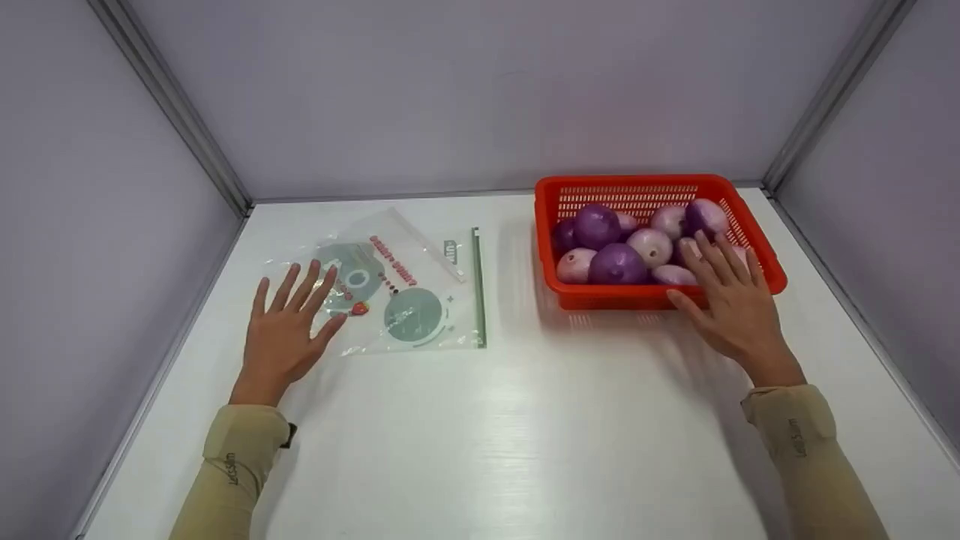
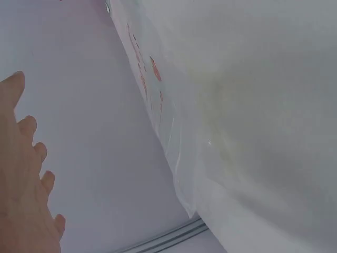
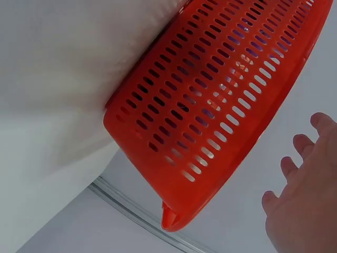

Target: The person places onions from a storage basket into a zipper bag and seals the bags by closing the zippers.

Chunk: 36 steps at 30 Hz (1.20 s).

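Note:
My left hand is spread with straight fingers over the left edge of two clear zip bags. One bag has a green zip strip along its right side and a grey-green round print; the other bag, turned at an angle, overlaps it. In the left wrist view the fingers stand above the bag's level, holding nothing. My right hand, fingers apart, hovers at the front right of a red plastic basket. Purple and pale onions fill the basket. The right wrist view shows the hand apart from the basket's slotted side.
A white table carries the bags on the left and the basket on the right. Pale panels with grey metal corner posts enclose the table at the back and both sides.

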Motion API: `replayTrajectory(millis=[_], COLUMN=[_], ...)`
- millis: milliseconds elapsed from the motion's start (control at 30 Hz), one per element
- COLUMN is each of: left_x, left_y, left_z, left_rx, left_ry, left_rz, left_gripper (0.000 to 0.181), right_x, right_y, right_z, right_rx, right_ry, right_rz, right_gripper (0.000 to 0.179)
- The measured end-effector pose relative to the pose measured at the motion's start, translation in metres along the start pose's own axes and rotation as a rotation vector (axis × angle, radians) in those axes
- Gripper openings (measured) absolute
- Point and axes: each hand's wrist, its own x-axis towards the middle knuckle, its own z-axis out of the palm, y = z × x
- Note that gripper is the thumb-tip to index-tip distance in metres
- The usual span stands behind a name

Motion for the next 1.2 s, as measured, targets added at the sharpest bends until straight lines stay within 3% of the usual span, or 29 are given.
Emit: replayTrajectory(millis=[233,533,767,933,1200], left_x=[0.035,0.098,0.137,0.155,0.173], left_y=[0.017,0.047,0.073,0.088,0.1], left_z=[0.012,0.042,0.062,0.074,0.093], left_rx=[-0.136,-0.401,-0.489,-0.532,-0.573], left_ry=[-0.077,-0.211,-0.256,-0.253,-0.28], left_rz=[-0.063,-0.234,-0.227,-0.24,-0.356], left_gripper=[0.071,0.063,0.057,0.053,0.046], right_x=[0.003,0.006,0.011,0.013,0.012], right_y=[-0.004,-0.006,-0.007,-0.009,-0.009], right_z=[0.013,0.024,0.026,0.026,0.029], right_rx=[0.039,0.069,0.056,0.06,0.062], right_ry=[-0.064,-0.099,-0.111,-0.109,-0.067], right_rz=[0.003,-0.013,-0.008,-0.01,-0.025], right_gripper=[0.071,0.067,0.066,0.065,0.063])
